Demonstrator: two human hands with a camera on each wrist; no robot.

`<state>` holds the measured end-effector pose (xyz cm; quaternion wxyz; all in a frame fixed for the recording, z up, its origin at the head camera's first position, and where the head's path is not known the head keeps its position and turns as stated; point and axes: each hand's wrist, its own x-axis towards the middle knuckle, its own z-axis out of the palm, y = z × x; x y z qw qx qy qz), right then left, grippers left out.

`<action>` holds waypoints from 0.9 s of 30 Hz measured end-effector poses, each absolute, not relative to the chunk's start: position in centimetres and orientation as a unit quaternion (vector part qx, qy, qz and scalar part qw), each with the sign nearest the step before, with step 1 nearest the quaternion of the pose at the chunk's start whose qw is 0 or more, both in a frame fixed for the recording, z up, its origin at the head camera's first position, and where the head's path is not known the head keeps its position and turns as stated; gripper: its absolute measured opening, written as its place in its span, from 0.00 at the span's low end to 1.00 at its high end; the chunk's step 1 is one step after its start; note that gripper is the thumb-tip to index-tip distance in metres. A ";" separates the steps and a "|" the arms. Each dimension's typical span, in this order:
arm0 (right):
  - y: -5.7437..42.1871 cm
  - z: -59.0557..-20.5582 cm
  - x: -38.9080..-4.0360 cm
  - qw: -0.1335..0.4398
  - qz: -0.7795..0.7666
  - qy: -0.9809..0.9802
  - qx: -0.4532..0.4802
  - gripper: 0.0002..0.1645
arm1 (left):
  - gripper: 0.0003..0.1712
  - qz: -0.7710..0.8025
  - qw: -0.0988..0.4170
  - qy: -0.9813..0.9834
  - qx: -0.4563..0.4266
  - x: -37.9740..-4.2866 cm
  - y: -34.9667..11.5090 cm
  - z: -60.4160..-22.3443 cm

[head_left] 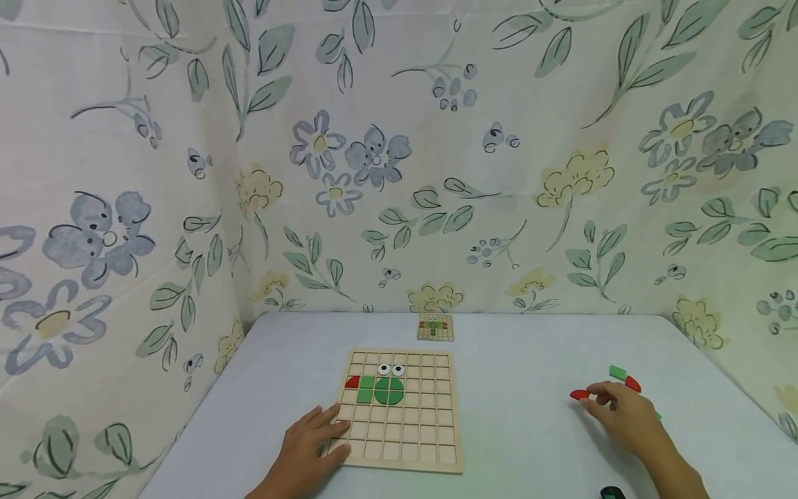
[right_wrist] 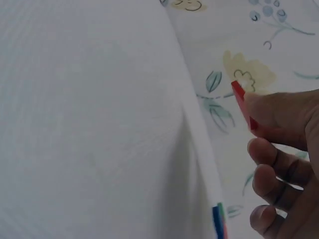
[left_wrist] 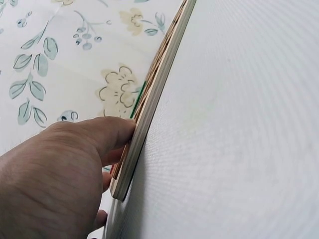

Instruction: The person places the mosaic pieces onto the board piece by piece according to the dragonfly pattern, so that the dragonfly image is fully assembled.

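My right hand (head_left: 623,416) pinches a red quarter-circle tile (right_wrist: 241,102) between thumb and forefinger, above the right side of the table. The other fingers are loosely bent. My left hand (head_left: 308,443) rests on the left edge of a wooden grid board (head_left: 418,433), fingers spread over the rim; in the left wrist view the thumb lies along the board's side. Set in the board are a red tile (head_left: 352,382), green square tiles (head_left: 365,396), a green circle of quarter pieces (head_left: 389,391) and two round eye tiles (head_left: 391,370).
Beyond the board lies a small picture card (head_left: 436,327) with a gridded figure. Near my right hand are a green tile (head_left: 617,372) and another red tile (head_left: 633,384), with more green partly hidden behind the hand. A dark object (head_left: 612,493) sits at the front edge. Floral cloth (head_left: 399,229) hangs behind the table.
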<state>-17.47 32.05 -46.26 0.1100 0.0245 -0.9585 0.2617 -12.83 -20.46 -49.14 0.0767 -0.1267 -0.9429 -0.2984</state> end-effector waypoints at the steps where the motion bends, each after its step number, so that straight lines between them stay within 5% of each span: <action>1: 31.8 -45.8 -17.3 0.131 0.270 -0.953 0.030 0.15 | 0.24 -0.298 0.078 -0.943 -0.127 -12.8 -20.5 -49.1; 13: 27.9 -38.9 -14.1 0.273 0.327 -0.900 0.088 0.14 | 0.24 -0.304 0.071 -0.941 -0.129 -12.9 -20.5 -49.4; 27: 20.7 -35.7 -12.2 0.275 0.367 -0.873 0.163 0.14 | 0.27 -0.312 0.050 -0.939 -0.136 -12.9 -20.5 -49.0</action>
